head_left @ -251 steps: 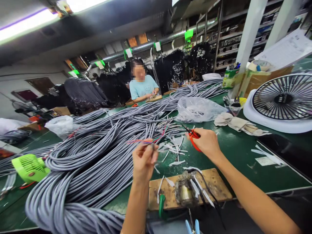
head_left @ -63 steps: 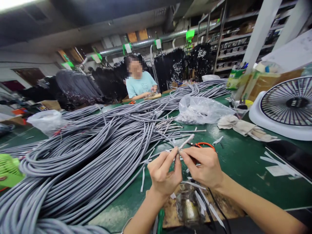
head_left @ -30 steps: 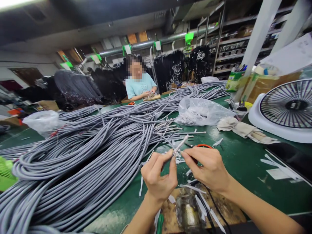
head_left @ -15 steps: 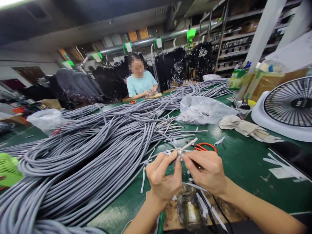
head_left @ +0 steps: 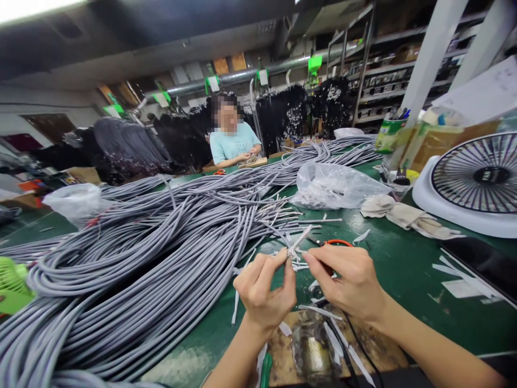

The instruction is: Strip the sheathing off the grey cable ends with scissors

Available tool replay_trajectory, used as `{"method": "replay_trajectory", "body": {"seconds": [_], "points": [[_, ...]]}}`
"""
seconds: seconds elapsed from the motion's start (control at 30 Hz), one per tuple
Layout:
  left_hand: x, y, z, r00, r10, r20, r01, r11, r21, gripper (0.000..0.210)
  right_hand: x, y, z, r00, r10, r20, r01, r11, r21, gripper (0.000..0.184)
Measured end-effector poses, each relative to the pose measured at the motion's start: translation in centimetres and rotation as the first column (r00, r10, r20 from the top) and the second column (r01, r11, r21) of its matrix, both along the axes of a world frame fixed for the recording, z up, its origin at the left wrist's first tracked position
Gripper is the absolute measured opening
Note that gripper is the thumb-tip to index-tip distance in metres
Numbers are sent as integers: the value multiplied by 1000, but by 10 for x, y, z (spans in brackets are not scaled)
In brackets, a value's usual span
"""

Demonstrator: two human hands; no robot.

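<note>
Green flat tabletop [head_left: 407,275]; across it, looped heap of grey round cables [head_left: 161,280]. Right hand [head_left: 349,277]: thumb and forefinger close together, cannot tell if gripping anything. Left hand [head_left: 264,288], just beside, pinches white frayed cable end [head_left: 300,241] above tabletop.

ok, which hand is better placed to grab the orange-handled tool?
Right, I'd say: the right hand is nearer the orange-handled tool, while the left hand pinches the frayed cable end.

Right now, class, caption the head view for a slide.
Left hand pinching a frayed cable end, right hand close by, beside heaped grey cables on a green table.
</note>
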State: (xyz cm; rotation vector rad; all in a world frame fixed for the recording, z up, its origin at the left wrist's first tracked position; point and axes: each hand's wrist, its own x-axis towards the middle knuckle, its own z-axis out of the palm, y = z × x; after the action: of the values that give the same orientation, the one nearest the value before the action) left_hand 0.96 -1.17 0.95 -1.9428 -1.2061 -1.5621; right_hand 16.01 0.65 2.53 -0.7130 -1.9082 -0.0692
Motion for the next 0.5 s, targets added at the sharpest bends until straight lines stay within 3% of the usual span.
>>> {"method": "replay_trajectory", "body": {"seconds": [0.17, 0.5], "points": [[0, 0, -1, 1000, 14, -24, -13, 999, 39, 23, -1, 1, -4, 998, -5, 57, 8, 998, -55, 17], [-1, -2, 0, 999, 12, -32, -11, 999, 31, 25, -2, 1, -2, 999, 7, 32, -6, 1000, -30, 18]]}}
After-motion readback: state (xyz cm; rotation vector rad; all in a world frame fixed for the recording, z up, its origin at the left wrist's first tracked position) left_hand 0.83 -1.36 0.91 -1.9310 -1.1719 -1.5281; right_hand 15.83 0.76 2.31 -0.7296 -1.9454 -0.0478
